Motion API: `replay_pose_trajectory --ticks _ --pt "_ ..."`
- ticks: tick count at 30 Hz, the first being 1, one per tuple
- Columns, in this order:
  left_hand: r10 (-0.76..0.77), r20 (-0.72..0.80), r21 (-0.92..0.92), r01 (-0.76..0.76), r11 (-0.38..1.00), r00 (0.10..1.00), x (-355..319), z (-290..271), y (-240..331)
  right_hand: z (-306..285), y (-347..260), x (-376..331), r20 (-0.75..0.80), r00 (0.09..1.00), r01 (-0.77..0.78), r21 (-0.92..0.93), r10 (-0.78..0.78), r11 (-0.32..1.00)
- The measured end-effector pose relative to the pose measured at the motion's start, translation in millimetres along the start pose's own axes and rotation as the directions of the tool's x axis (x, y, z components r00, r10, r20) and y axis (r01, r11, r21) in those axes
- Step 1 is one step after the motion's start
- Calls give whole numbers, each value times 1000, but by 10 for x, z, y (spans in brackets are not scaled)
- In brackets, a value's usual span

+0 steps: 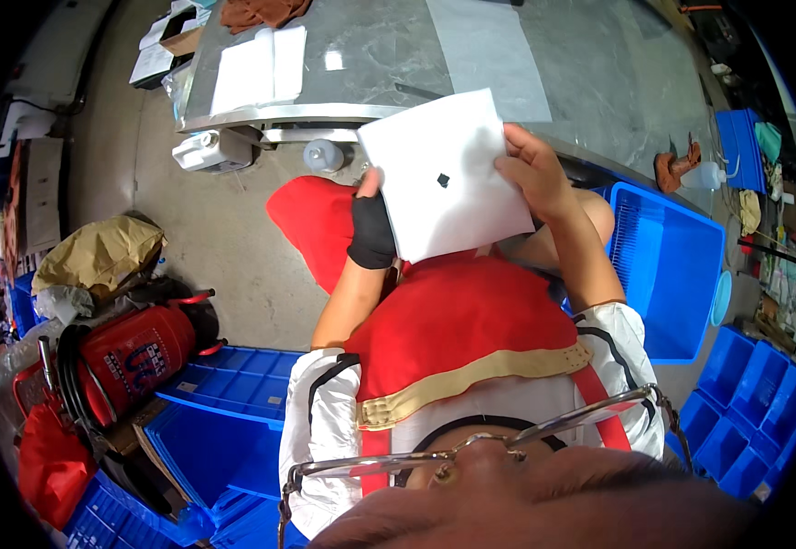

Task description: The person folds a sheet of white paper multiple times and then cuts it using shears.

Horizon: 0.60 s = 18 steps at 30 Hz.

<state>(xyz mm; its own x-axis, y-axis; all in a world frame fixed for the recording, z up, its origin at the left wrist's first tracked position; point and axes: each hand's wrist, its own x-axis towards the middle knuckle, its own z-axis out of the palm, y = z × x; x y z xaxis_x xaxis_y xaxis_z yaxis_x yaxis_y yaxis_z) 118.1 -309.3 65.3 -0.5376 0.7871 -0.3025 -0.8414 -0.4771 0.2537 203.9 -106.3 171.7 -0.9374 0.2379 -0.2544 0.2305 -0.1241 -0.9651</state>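
A white square sheet [457,210], with a small black diamond-shaped mark [443,180] near its middle, is held up over my lap and slightly tilted. I cannot tell whether it is paper, cloth or a thin panel. My left hand [372,224], in a black fingerless glove, grips the left edge with the thumb showing; its other fingers are hidden behind. On the upper right edge my bare right hand [537,176] is closed, thumb on the front. A red apron [471,316] lies across my lap below the sheet.
Ahead stands a grey marble-patterned table [371,73] with an open notebook [261,69] and brown cloth [263,11]. Beneath its edge are a white jug [213,151] and a bottle [323,156]. Blue crates [668,270] flank my right; a red fire extinguisher [137,357] lies left.
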Motion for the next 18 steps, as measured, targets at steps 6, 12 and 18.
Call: replay_pose_trajectory --ticks 6,12,18 --pt "178 -55 331 -151 932 982 -123 212 320 74 -31 365 85 996 -13 34 10 999" --pt "538 -23 567 -432 701 843 -59 180 734 373 -228 1159 309 945 133 -60 -108 989" --pt "667 61 799 -437 413 743 59 146 1200 588 -435 1935 357 931 181 -252 -83 950"
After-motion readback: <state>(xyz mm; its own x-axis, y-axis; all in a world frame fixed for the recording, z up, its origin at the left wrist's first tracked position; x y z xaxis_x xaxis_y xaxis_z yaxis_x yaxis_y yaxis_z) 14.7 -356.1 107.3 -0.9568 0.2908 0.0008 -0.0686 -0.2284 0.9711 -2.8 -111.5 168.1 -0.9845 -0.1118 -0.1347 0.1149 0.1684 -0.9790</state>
